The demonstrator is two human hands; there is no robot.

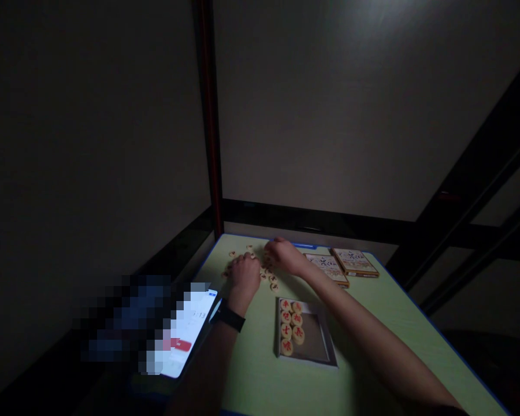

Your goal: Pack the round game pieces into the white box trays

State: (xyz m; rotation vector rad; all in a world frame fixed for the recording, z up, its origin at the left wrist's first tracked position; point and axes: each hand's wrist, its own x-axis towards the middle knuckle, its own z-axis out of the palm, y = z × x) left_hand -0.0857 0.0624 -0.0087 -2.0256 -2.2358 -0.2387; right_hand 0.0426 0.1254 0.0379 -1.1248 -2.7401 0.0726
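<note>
Loose round Chinese chess pieces (274, 286) lie scattered over the far left part of the table. Among them is my left hand (245, 276), back up, with a dark band on its wrist; its fingers curl down over the pieces and their tips are hidden. My right hand (285, 255) reaches across to the far side of the same pieces. Its fingers are bent inward, and I cannot make out what is in them. Nearer to me, between my forearms, an open shallow box (318, 338) holds several red-marked chess pieces (297, 319) in two columns at its left side.
Two flat printed boxes, the left box (329, 269) and the right box (354, 262), lie at the back beyond my right forearm. A lit phone (195, 323) is at the left edge of the green table (251, 375). Walls (329, 144) stand behind and to the left.
</note>
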